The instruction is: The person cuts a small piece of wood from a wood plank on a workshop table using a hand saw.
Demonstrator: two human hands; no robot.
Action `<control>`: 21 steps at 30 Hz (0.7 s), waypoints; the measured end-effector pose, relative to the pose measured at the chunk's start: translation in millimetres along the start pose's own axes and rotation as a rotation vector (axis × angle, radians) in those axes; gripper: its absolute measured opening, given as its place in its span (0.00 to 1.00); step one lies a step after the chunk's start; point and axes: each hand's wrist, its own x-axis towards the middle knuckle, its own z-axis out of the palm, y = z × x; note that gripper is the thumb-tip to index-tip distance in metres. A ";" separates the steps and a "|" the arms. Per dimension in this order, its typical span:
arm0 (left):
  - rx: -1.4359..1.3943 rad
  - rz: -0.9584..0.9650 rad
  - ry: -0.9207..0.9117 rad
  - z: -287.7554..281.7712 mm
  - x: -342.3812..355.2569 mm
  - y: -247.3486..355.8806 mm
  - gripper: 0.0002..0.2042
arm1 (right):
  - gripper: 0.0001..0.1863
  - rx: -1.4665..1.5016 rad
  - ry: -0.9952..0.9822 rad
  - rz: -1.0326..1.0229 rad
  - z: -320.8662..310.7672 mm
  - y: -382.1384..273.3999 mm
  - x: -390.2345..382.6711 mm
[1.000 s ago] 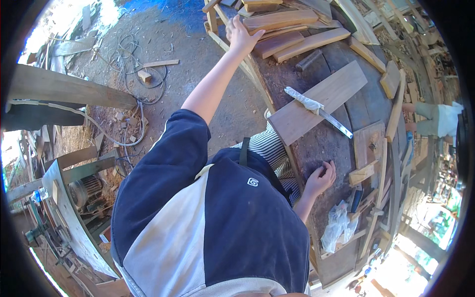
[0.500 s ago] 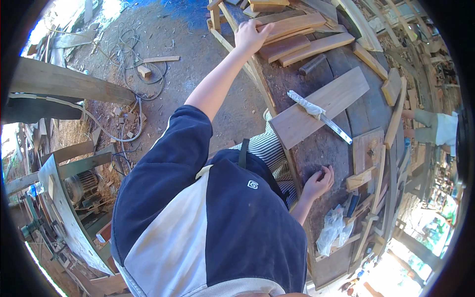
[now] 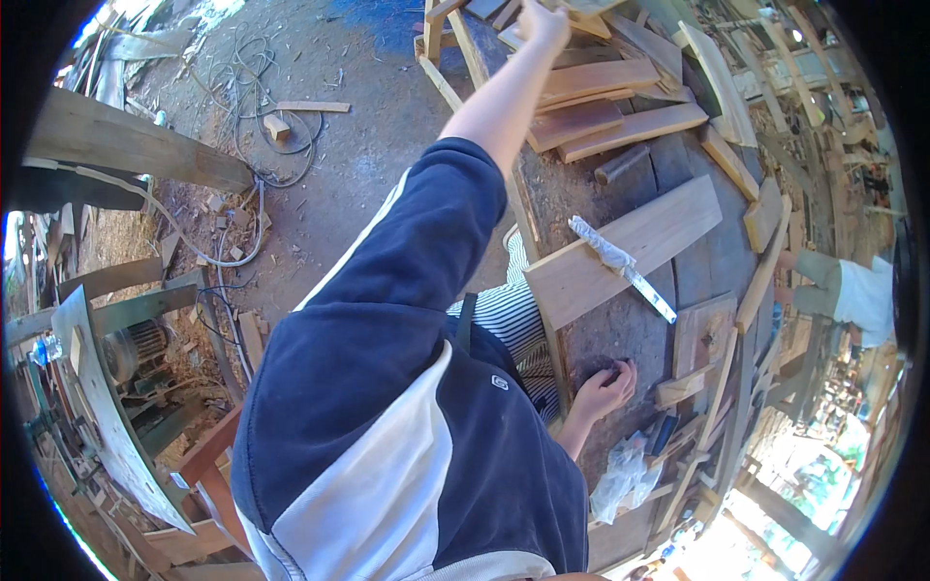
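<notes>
My left hand (image 3: 544,26) reaches to the far end of the workbench, over a pile of wooden boards (image 3: 599,81). Its fingers run into the top edge of the view, beside a pale board (image 3: 583,9), and whether they grip it is hidden. Low on the bench rests my right hand (image 3: 607,389), fingers loosely curled and apart, holding nothing. Between the hands a wide plank (image 3: 572,288) lies slantwise across the bench. On top of it sits a slim tool (image 3: 608,254) with a white-wrapped handle and a flat, shiny end.
A dark cylindrical piece (image 3: 622,165) lies near the pile. Beyond my right hand are a small wood block (image 3: 681,389) and a clear plastic bag (image 3: 623,474). Cables (image 3: 260,121) coil on the floor at left. A person (image 3: 861,302) stands at far right.
My left hand has moved farther away, from the near boards to the far part of the pile. My right hand stays on the bench. The view has shifted slightly.
</notes>
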 end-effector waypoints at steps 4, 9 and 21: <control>-0.004 -0.085 0.034 31.3 -2.2 18.6 0.25 | 0.13 -0.034 -0.030 0.013 0.3 -3.9 0.5; -0.027 -0.024 0.055 43.4 -19.9 32.4 0.20 | 0.14 -0.060 -0.053 0.048 -0.4 -4.2 -0.8; 0.092 0.037 -0.075 49.2 -24.6 42.2 0.29 | 0.15 -0.077 -0.080 0.061 -1.5 -8.0 -0.1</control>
